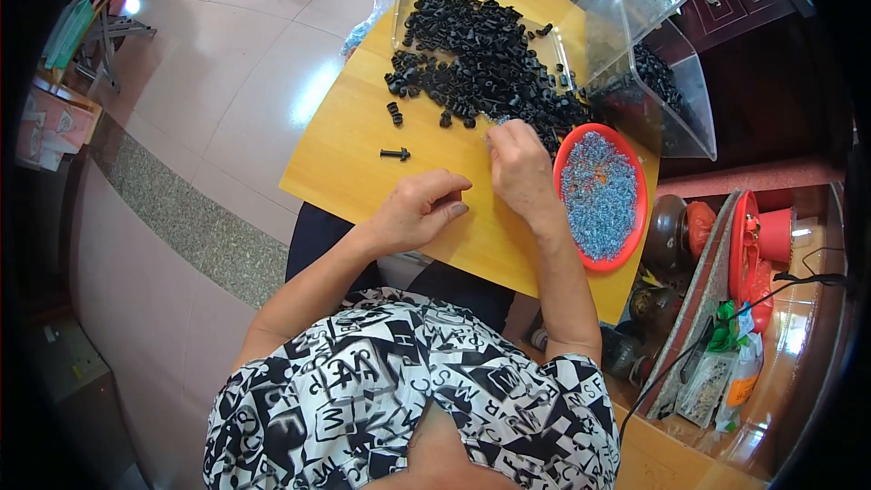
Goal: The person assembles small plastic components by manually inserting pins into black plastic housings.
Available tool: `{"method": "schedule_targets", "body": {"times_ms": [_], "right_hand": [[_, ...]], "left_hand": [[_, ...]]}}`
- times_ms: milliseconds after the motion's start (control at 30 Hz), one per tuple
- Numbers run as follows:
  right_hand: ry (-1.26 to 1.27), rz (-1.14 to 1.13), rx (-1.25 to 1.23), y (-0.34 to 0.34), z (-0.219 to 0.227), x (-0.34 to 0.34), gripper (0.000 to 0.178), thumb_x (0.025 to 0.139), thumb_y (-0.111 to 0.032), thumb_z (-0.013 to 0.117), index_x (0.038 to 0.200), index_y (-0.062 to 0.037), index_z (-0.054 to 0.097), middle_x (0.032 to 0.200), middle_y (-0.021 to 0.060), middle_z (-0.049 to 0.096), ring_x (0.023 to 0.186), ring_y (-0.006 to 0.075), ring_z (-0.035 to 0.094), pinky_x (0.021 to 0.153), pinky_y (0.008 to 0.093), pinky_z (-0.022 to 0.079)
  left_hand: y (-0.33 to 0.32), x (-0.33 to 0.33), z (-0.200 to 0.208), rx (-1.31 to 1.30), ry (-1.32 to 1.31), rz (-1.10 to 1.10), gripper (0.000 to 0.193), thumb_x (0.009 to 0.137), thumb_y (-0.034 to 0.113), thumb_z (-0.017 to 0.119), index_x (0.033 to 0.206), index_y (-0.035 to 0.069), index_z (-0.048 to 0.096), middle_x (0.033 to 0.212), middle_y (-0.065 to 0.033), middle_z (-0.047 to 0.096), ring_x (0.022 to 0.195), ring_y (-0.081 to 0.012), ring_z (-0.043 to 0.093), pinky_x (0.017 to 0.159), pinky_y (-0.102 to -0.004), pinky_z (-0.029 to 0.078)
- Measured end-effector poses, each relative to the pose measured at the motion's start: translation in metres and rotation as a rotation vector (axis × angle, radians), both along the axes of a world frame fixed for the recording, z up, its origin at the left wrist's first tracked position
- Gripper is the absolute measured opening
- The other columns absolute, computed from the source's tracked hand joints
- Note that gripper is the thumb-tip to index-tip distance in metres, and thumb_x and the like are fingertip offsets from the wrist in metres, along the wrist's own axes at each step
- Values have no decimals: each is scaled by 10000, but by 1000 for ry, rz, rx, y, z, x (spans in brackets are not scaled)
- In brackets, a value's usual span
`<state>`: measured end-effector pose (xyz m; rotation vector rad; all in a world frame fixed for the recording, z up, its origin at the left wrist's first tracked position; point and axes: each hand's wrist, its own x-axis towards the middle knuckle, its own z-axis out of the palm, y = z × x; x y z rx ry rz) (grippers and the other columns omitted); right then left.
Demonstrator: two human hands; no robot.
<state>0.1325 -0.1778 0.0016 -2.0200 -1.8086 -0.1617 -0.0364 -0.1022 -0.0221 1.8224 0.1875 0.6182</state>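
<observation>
The head view looks steeply down and forward over the person's own black-and-white patterned shirt [363, 399], which lies nearest and fills the bottom middle of the frame. The left hand [415, 209] and right hand [522, 168] show at arm's reach around the centre, above a yellow wooden table [340, 132] seen from overhead. The tiled floor [204, 127], farther off, spreads across the left. The fisheye lens bows the speckled stone strip [195, 209] there and leaves the corners dark.
</observation>
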Motion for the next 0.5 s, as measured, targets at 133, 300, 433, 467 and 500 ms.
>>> {"method": "schedule_targets", "body": {"times_ms": [133,300,433,467,500], "right_hand": [[55,-14,59,0,13,-4,186,691,34,579,872,7,542,837,155,530,800,322,532,694,379,445],[143,-34,55,-10,11,1,223,680,28,604,897,14,551,857,156,536,822,320,538,714,367,449],[158,-45,16,-11,11,-3,222,682,30,601,899,15,554,873,158,539,826,319,539,717,363,449],[136,-9,14,-9,9,-6,222,680,29,600,897,13,555,862,156,537,824,318,539,716,363,450],[115,27,12,-8,7,-9,222,679,27,600,896,12,557,851,154,535,822,318,539,715,363,451]], "left_hand": [[1,0,-2,-21,37,35,236,733,-4,616,960,-28,556,730,-107,559,666,-193,568,606,-287,458],[0,7,-18,-438,-58,168,310,777,-31,575,1077,-49,496,866,-82,565,793,-141,559,711,-250,465],[2,9,-14,-613,-80,180,335,817,-41,526,1142,-52,447,949,-74,544,852,-123,548,766,-232,461],[1,8,-13,-686,-124,198,332,810,-52,525,1134,-57,453,931,-75,551,847,-122,547,758,-230,463],[2,7,-14,-683,-121,199,332,810,-52,525,1134,-57,453,931,-75,551,847,-122,547,758,-230,463]]}}
